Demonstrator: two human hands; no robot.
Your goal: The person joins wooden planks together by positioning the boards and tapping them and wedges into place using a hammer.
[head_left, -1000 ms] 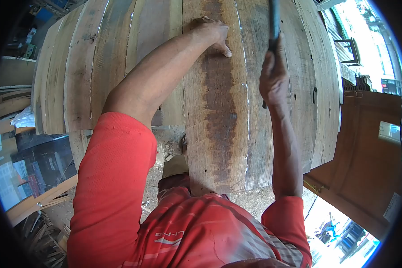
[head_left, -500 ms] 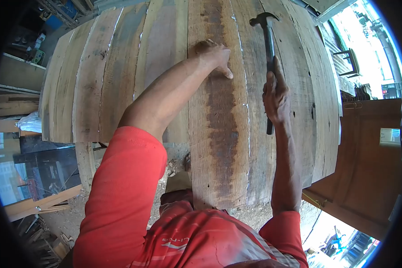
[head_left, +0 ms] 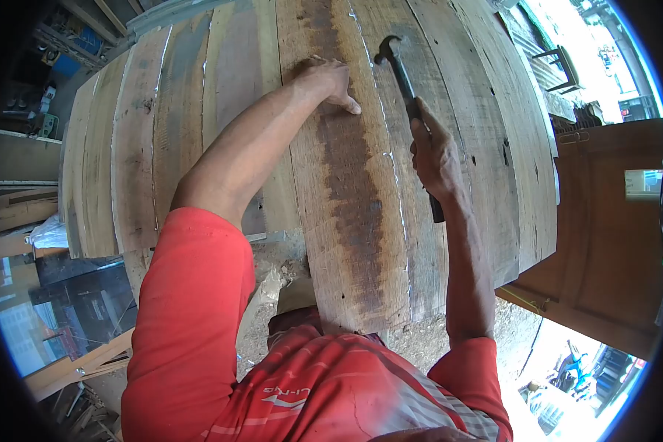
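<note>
My right hand (head_left: 437,156) is wrapped round the dark handle of a claw hammer (head_left: 404,79). The hammer's head points away from me, just above or on the boards, right of a white glue-like seam. To the left, my left hand (head_left: 327,82) rests on a dark-stained wooden plank (head_left: 350,214), its thumb spread apart and pointing right. The other fingers are bent toward the plank's left side and partly hidden. Around both hands lies a wide panel of wooden boards (head_left: 486,177) laid side by side, with whitish lines along several joints.
A brown wooden door-like panel (head_left: 604,228) stands at the right, near a small dark frame (head_left: 560,70). Wood offcuts (head_left: 88,420) and a long timber (head_left: 81,365) lie lower left. A plastic bag (head_left: 49,233) is at the left edge. Debris covers the ground (head_left: 261,295) below.
The view has turned slightly, so the boards look tilted. My right hand has brought the hammer head left, nearer the white seam. My left hand stays on the stained plank.
</note>
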